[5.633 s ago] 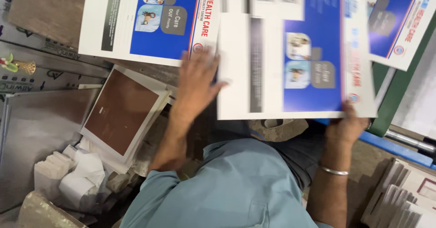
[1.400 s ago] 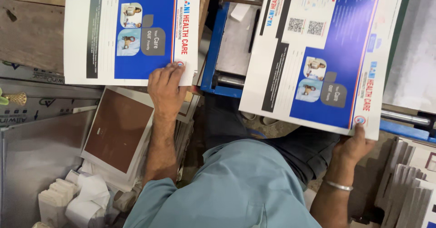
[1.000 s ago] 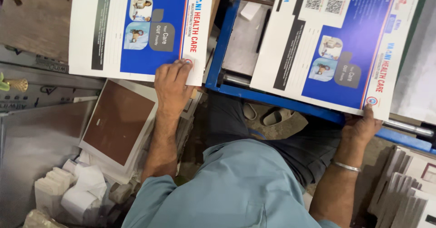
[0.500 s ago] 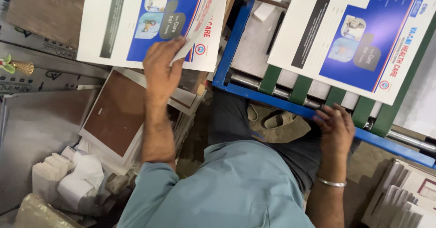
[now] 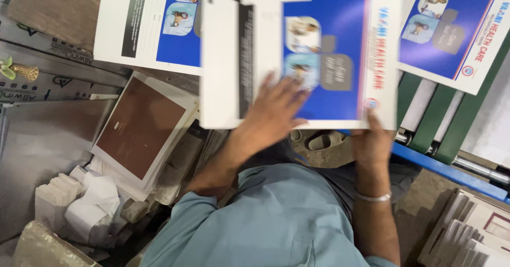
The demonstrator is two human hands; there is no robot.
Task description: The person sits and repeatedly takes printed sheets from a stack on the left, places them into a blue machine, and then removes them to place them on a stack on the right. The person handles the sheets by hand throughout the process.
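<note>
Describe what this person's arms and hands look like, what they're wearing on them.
Both hands are bare, no gloves. The left hand and forearm show below a light blue short sleeve. The right hand has a thin silver bangle round the wrist, the forearm bare below it. The left hand is motion-blurred, so no rings can be made out.

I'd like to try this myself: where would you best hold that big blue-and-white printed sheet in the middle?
Probably by the near bottom edge of the printed sheet, coming from below. It is wide, flat and thin, so the right hand pinches one corner while the left hand spreads flat across its face.
</note>
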